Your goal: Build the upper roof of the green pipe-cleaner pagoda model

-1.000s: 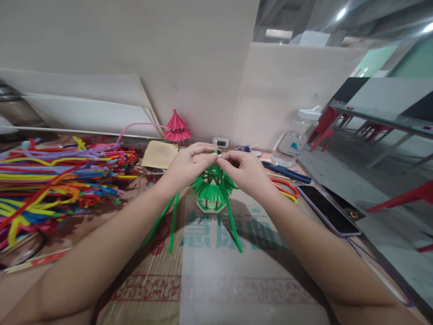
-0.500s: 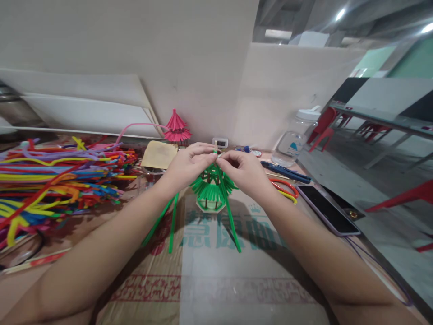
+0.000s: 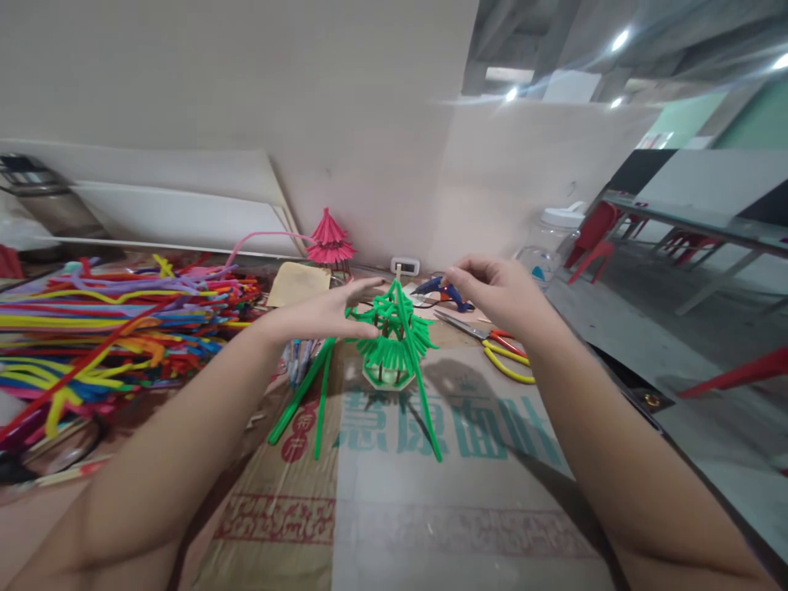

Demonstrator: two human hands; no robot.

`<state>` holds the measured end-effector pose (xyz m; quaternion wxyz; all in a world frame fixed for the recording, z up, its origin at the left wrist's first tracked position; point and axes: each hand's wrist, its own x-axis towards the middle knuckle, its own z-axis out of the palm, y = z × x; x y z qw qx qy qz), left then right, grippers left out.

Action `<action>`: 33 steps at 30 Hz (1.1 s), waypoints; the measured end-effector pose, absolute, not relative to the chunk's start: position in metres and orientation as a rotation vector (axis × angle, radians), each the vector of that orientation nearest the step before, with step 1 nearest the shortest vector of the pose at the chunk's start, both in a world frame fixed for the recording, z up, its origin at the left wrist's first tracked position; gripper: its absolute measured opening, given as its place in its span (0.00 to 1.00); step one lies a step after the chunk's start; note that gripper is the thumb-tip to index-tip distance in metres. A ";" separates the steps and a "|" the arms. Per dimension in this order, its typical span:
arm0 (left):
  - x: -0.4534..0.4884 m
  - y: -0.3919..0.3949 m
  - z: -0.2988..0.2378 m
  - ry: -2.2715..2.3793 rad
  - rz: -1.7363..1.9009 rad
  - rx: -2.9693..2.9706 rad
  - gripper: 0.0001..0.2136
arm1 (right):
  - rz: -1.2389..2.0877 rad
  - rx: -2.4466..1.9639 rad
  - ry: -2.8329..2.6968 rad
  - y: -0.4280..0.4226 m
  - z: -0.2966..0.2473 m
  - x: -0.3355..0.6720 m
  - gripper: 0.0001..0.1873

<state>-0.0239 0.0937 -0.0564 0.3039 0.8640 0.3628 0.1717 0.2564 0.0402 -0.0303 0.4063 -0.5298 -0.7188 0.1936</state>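
Note:
A small green pipe-cleaner pavilion [image 3: 392,349] with tiered fringed roofs stands upright on a pale base in front of me. A long green pipe cleaner [image 3: 424,406] slants down from its peak to the table mat. My left hand [image 3: 326,316] is open at the pavilion's left side, thumb and fingers spread; whether it touches the roof I cannot tell. My right hand [image 3: 501,295] is raised to the right, apart from the pavilion. Its thumb and forefinger come together in a pinch, and anything between them is hidden. More green pipe cleaners [image 3: 301,394] lie below my left hand.
Scissors [image 3: 508,361] and a blue glue gun [image 3: 452,291] lie near my right hand. A water bottle [image 3: 551,238] stands behind it. Many coloured pipe cleaners [image 3: 123,328] are heaped at left. A pink pavilion [image 3: 331,238] and a small white digital meter [image 3: 405,265] stand by the wall.
Both hands have come off the pavilion's peak. My left hand has opened and moved left; my right hand has moved right. The view has shifted slightly.

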 end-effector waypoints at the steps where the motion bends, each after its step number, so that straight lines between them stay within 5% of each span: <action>1: -0.021 0.090 -0.057 1.009 0.445 2.314 0.46 | 0.490 -1.342 -1.821 0.039 -0.032 0.260 0.19; 8: 0.001 0.076 -0.065 1.081 0.579 2.274 0.41 | 0.282 -1.709 -1.931 0.064 -0.068 0.305 0.15; 15: 0.002 0.071 -0.068 1.075 0.641 2.290 0.40 | 0.285 -1.968 -1.977 0.108 -0.106 0.331 0.24; 22: -0.003 0.073 -0.067 1.010 0.607 2.174 0.38 | 0.279 -1.971 -2.213 0.064 -0.118 0.365 0.27; 27: 0.002 0.069 -0.067 1.078 0.619 2.103 0.37 | 0.224 -1.586 -2.459 0.047 -0.135 0.382 0.22; 33: -0.007 0.074 -0.064 1.003 0.548 2.220 0.39 | 0.169 -1.648 -2.151 0.055 -0.154 0.382 0.18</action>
